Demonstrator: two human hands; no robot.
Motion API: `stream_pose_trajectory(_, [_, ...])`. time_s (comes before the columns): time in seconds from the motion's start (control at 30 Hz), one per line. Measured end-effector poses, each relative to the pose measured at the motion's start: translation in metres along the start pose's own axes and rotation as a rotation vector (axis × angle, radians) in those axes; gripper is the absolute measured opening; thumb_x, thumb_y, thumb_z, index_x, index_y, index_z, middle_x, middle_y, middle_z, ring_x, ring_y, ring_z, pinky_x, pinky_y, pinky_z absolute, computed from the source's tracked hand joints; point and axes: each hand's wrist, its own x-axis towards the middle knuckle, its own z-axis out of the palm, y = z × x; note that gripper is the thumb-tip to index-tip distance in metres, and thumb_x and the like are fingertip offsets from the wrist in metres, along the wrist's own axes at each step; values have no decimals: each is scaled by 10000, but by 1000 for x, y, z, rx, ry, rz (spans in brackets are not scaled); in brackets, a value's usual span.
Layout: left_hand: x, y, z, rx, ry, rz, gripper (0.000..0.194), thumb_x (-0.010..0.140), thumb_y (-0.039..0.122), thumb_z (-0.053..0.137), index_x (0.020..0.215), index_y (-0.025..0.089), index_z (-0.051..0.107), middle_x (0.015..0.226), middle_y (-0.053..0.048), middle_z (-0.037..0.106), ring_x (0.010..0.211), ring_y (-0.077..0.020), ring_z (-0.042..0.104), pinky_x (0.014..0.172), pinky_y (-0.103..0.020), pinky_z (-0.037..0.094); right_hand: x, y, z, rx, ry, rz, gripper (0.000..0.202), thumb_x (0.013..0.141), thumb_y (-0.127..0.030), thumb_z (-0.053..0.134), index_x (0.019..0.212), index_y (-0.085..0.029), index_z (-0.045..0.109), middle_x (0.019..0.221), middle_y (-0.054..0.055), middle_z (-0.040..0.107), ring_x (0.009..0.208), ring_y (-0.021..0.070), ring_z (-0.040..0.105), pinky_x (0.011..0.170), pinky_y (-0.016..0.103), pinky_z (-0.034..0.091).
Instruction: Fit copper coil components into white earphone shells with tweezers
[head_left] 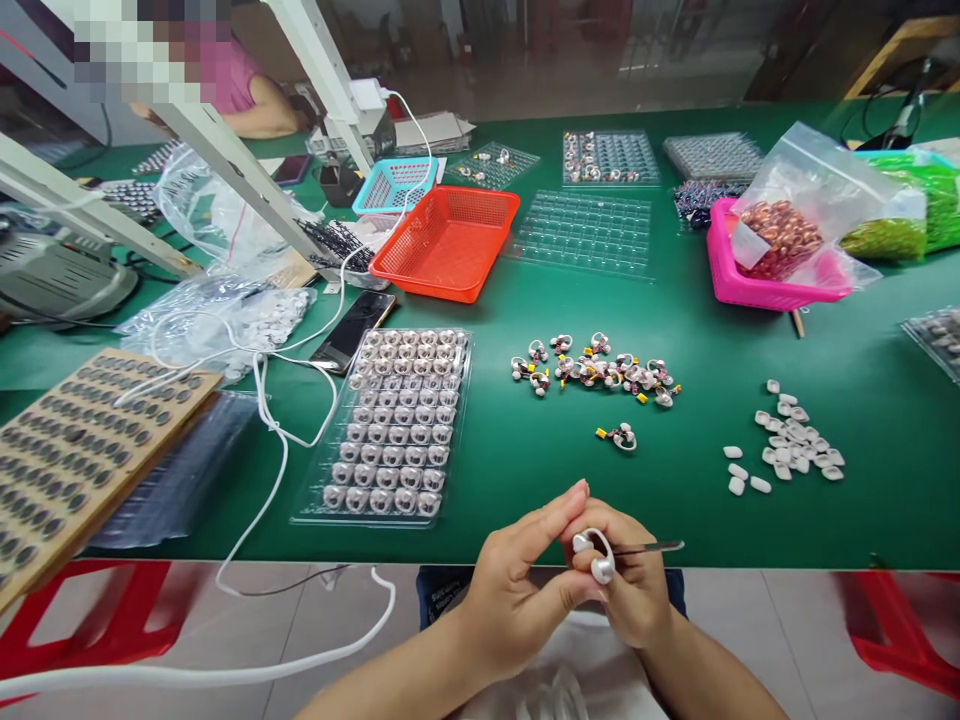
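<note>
Both hands meet at the table's front edge around a white ear-clip earphone (pixel 602 572), a curved band with rounded ends. My left hand (pixel 514 585) pinches at it, its thumb against the lower end and its fingers reaching the right fingertips. My right hand (pixel 637 585) is closed around the earphone, and a thin metal tool like tweezers (pixel 656 547) sticks out of it to the right. Just beyond lies one earphone part with a yellow tab (pixel 624 437). Behind it is a pile of similar parts (pixel 615 374). Small white caps (pixel 799 440) lie scattered to the right.
A clear tray (pixel 381 420) filled with silvery earphone shells is on the left, near a phone (pixel 354 332) and white cables (pixel 283 430). Further back are a red basket (pixel 450 245), a blue basket (pixel 396 184), clear trays (pixel 589 235) and a pink basket (pixel 780 290) holding a bag.
</note>
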Motion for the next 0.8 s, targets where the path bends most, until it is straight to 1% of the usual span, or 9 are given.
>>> stream_pose_trajectory(0.13, [-4, 0, 0, -18, 34, 40, 554, 842, 181, 745, 1366, 296, 608, 1397, -98, 621, 1274, -311, 597, 1099, -416, 459, 2, -4, 5, -19, 15, -33, 329, 942, -453, 563, 754, -193, 639, 664, 27, 600, 576, 165, 518, 570, 290, 445])
stream_pose_trajectory(0.33, [-5, -4, -4, -120, 44, 57, 521, 877, 188, 705, 1370, 320, 601, 1410, -81, 616, 1307, -315, 564, 1123, -454, 431, 8, -4, 14, 10, 24, -70, 288, 950, -444, 582, 813, -209, 676, 740, 40, 642, 674, 191, 578, 643, 310, 477])
stream_pose_trajectory(0.47, [-3, -6, -9, -162, 35, -1, 498, 880, 210, 709, 1360, 297, 612, 1417, -84, 612, 1317, -309, 554, 1125, -436, 428, 16, -6, 11, -26, -35, -94, 261, 960, -422, 583, 856, -207, 688, 761, 46, 671, 701, 196, 605, 670, 317, 493])
stream_pose_trajectory(0.57, [0, -4, -13, -89, 5, -46, 496, 898, 207, 684, 1378, 288, 591, 1419, -93, 609, 1295, -296, 572, 1102, -413, 444, 22, -10, 2, -125, -104, -108, 197, 966, -337, 575, 864, -201, 675, 753, 39, 654, 695, 181, 596, 652, 294, 489])
stream_pose_trajectory(0.63, [2, -1, -15, 43, 10, 7, 527, 878, 182, 702, 1378, 295, 583, 1415, -99, 607, 1292, -293, 565, 1103, -422, 427, 25, -12, -4, -212, -128, -97, 119, 955, -242, 569, 895, -199, 662, 759, 33, 636, 665, 158, 575, 595, 258, 473])
stream_pose_trajectory(0.7, [5, 2, -15, 185, 58, 121, 574, 804, 162, 774, 1339, 288, 610, 1367, -116, 627, 1257, -300, 570, 1083, -432, 426, 26, -12, -8, -313, -139, -89, 104, 941, -169, 555, 909, -201, 649, 759, 25, 620, 635, 140, 562, 556, 233, 463])
stream_pose_trajectory(0.73, [6, 3, -15, 243, 96, 179, 570, 766, 150, 801, 1298, 279, 639, 1302, -123, 652, 1202, -297, 592, 1044, -426, 451, 25, -12, -10, -359, -144, -97, 108, 937, -154, 551, 919, -203, 645, 757, 22, 618, 629, 138, 564, 549, 229, 466])
stream_pose_trajectory(0.8, [9, 4, -14, 323, 168, 257, 463, 747, 116, 798, 1175, 262, 702, 1091, -107, 698, 1019, -262, 634, 914, -388, 505, 24, -10, -11, -450, -143, -143, 101, 934, -163, 555, 962, -206, 642, 761, 26, 628, 637, 146, 585, 544, 235, 479])
